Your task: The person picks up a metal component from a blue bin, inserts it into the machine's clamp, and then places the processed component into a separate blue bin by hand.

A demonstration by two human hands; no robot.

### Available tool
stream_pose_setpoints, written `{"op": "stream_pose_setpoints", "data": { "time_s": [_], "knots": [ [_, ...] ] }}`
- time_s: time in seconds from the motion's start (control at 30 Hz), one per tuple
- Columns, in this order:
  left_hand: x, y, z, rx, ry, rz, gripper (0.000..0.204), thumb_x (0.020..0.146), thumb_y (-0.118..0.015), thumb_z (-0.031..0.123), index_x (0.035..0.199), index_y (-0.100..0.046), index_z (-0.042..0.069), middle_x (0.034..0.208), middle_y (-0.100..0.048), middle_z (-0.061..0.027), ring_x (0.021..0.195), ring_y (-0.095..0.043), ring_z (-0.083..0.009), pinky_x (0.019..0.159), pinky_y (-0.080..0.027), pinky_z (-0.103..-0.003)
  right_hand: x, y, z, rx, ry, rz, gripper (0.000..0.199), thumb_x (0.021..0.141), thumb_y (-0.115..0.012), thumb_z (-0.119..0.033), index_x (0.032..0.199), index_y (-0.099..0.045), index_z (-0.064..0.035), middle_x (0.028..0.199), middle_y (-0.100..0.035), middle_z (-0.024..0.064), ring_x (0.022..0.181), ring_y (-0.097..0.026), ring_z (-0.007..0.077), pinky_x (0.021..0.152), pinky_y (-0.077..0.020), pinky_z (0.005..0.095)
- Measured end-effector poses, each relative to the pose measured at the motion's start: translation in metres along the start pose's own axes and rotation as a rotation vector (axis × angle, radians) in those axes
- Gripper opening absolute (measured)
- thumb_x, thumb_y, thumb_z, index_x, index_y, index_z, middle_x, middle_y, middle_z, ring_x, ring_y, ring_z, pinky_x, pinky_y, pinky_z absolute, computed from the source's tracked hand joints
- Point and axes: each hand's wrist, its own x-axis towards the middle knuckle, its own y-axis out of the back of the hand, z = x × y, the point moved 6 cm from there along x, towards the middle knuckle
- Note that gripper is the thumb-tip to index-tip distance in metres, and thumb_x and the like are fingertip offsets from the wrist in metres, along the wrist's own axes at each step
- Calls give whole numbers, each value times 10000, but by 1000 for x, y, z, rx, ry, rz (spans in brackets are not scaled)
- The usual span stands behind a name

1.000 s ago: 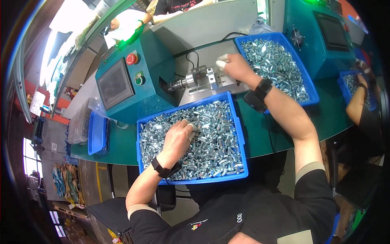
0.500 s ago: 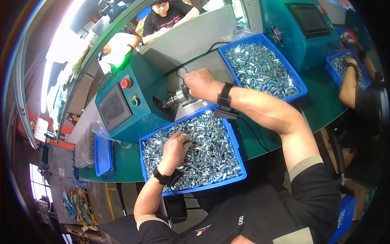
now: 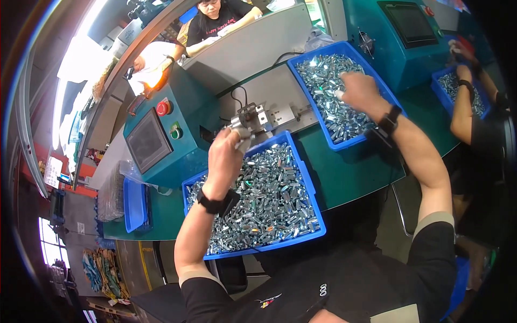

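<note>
My left hand (image 3: 223,159) is raised to the spindle end of the green machine (image 3: 175,121), beside the metal fixture (image 3: 264,119). Its fingers are pinched together and covered at the tips; what they hold is hidden. Over the far right blue bin (image 3: 337,146), full of small shiny metal parts (image 3: 331,102), hangs my right hand (image 3: 362,92). Its fingers are curled, a pale cover shows on one tip, and anything inside them is out of sight. Closer to me, the near blue bin (image 3: 319,215) holds many similar metal parts (image 3: 264,199).
The machine carries a dark screen (image 3: 149,141), a red stop button (image 3: 163,108) and a green knob (image 3: 176,133). An unfilled blue tray (image 3: 134,204) stands left. Behind a grey partition (image 3: 253,40) a person sits; another person's arm reaches into a bin (image 3: 444,81) at right.
My left hand has risen from the near bin to the machine's spindle. My right hand has left the fixture and moved right, over the far bin. The light behind the machine turned from green to orange.
</note>
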Motion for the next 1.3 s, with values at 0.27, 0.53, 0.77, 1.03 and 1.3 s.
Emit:
{"op": "stream_pose_setpoints", "data": {
  "time_s": [0.27, 0.53, 0.77, 1.03, 1.3],
  "knots": [
    [65, -45, -24, 196, -112, 9, 246, 792, -642, -57, 1011, -717, 26, 919, -644, -138, 922, -643, -373, 798, -526, -462, -46, 21, -13, 418, -3, 169, 449, 910, -790, -406, 1145, -754, -25, 966, -742, 164, 949, -727, 374, 822, -581, 502],
    [71, -52, -18, 208, -142, -15, 160, 799, -641, -36, 941, -685, 23, 890, -613, -138, 927, -625, -367, 798, -514, -476, -45, 21, -63, 575, 191, 156, 451, 912, -812, -322, 1238, -745, -18, 978, -743, 153, 913, -718, 364, 839, -571, 449],
    [64, -50, -6, 309, -274, -104, 212, 832, -639, -20, 1017, -721, 40, 947, -657, -112, 978, -641, -346, 874, -522, -463, -26, 10, -116, 748, 307, 49, 464, 921, -791, -287, 1294, -728, -18, 980, -738, 176, 953, -726, 357, 866, -571, 438],
    [41, -47, 7, 405, -270, -45, 445, 895, -622, -4, 1331, -692, 48, 1273, -702, -143, 1213, -642, -360, 1084, -485, -465, 10, -34, -171, 1087, 368, -159, 414, 931, -701, -208, 1297, -747, -20, 970, -783, 178, 852, -727, 240, 811, -566, 383],
    [-31, 12, 22, 228, -193, 7, 447, 891, -653, -24, 1330, -699, 45, 1299, -701, -166, 1245, -640, -376, 1074, -506, -478, 22, -59, -170, 1412, 123, -568, 386, 976, -696, -149, 1331, -743, -6, 1100, -773, 21, 893, -652, 85, 784, -538, 256]
  ]
}}
